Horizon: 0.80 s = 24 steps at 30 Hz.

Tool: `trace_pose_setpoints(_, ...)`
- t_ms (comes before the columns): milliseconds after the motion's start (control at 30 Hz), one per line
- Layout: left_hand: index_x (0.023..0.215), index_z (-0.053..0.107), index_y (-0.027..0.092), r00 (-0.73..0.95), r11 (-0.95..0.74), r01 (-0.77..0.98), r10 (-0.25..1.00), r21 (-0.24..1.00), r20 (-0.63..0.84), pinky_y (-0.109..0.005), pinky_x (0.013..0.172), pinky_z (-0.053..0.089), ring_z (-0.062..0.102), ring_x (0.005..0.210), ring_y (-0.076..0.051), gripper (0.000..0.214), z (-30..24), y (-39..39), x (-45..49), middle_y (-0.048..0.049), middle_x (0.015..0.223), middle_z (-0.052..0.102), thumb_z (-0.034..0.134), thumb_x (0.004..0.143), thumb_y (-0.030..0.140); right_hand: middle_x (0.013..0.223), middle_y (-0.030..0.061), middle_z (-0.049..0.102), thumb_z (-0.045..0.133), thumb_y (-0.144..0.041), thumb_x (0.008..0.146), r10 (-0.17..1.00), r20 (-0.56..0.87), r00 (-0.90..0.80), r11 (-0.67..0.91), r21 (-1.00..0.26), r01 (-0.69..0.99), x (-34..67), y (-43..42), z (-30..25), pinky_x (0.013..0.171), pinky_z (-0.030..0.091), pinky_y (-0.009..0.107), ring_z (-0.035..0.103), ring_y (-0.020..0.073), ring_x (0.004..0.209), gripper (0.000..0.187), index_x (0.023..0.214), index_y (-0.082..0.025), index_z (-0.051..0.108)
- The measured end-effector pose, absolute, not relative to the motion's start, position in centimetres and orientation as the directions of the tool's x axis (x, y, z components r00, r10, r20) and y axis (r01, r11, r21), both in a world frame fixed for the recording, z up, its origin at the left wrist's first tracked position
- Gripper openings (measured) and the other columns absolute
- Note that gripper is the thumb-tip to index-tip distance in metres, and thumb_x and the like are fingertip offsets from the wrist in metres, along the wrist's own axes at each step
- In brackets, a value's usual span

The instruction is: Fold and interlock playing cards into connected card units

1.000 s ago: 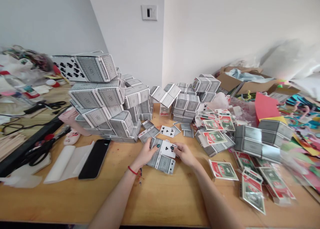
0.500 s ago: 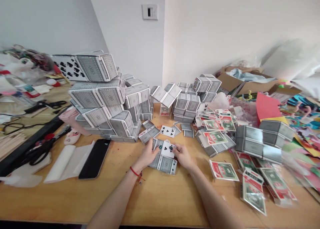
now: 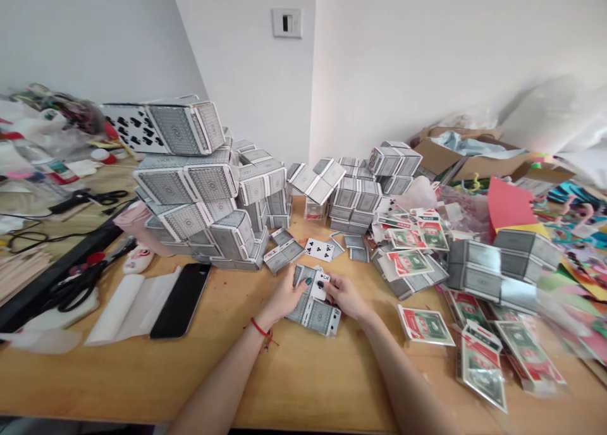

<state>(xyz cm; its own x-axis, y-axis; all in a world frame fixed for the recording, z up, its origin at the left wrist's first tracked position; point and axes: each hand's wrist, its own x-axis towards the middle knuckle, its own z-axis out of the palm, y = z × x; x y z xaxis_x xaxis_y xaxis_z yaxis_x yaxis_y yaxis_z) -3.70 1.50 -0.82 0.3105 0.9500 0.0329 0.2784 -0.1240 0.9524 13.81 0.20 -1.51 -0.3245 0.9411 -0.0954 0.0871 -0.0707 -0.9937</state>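
Both hands work on a small assembly of grey-backed playing cards (image 3: 318, 316) low over the middle of the table. My left hand (image 3: 283, 298), with a red string at its wrist, grips the assembly's left part, its thumb pressed on top. My right hand (image 3: 347, 298) pinches a face-up club card (image 3: 320, 288) against the same cards from the right. Just beyond lie another face-up club card (image 3: 319, 249) and a folded grey card piece (image 3: 283, 256). The undersides of the held cards and several fingertips are hidden.
A tall stack of card blocks (image 3: 187, 182) stands at left, lower card blocks (image 3: 353, 195) at back right. A black phone (image 3: 181, 301), a paper roll (image 3: 116, 308) and scissors (image 3: 80, 286) lie left. Card packs (image 3: 427, 325) and a cardboard box (image 3: 462, 153) are at right.
My left thumb has shifted right over the cards and now covers part of the face-up club card. The held cards have tilted and moved slightly right; the view has also shifted a little.
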Motion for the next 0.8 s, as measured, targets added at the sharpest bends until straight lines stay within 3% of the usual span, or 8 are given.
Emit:
trace_pose_setpoints(433,0.105,0.040,0.017,0.321,-0.110,0.297,0.947,0.949,0.009,-0.036,0.088,0.037,0.049,0.101,-0.019,0.030,-1.0,1.3,-3.4,-0.0078,0.103,0.054,0.046,0.077,0.022,0.045,-0.0058,0.042,0.048,-0.043,0.076,0.952,-0.097,-0.289,-0.057,-0.988,0.141,13.4,0.1,-1.8,0.041,0.026,0.020,0.036,0.0075,0.040,0.029,0.064,-0.017,0.045)
trace_pose_setpoints(567,0.102,0.043,0.018,0.298,-0.125,0.269,0.954,0.955,0.041,-0.036,0.089,0.036,0.049,0.099,-0.019,0.026,-0.9,1.5,-3.6,-0.0064,0.101,0.054,0.045,0.076,0.021,0.046,-0.0050,0.044,0.047,-0.047,0.077,0.923,-0.105,-0.371,-0.077,-0.993,0.088,14.1,0.1,-0.7,0.042,0.026,0.020,0.034,0.0068,0.040,0.033,0.063,-0.016,0.047)
trace_pose_setpoints(667,0.102,0.044,0.018,0.293,-0.123,0.250,0.955,0.961,0.046,-0.035,0.089,0.036,0.048,0.100,-0.019,0.026,-0.6,1.8,-4.1,-0.0064,0.103,0.054,0.045,0.077,0.024,0.056,-0.0002,0.054,0.047,-0.049,0.077,0.872,-0.095,-0.480,-0.104,-0.995,0.007,14.8,0.2,-0.1,0.043,0.026,0.021,0.034,0.0064,0.042,0.036,0.068,-0.014,0.054)
trace_pose_setpoints(800,0.100,0.045,0.018,0.266,-0.110,0.267,0.963,0.957,0.037,-0.035,0.085,0.039,0.051,0.093,-0.019,0.025,-0.3,1.7,-4.1,-0.0056,0.097,0.056,0.046,0.077,0.028,0.048,-0.0014,0.050,0.052,-0.048,0.074,0.897,-0.110,-0.427,-0.122,-0.993,0.001,15.0,0.5,-0.6,0.040,0.023,0.020,0.031,0.0054,0.039,0.040,0.054,-0.014,0.054)
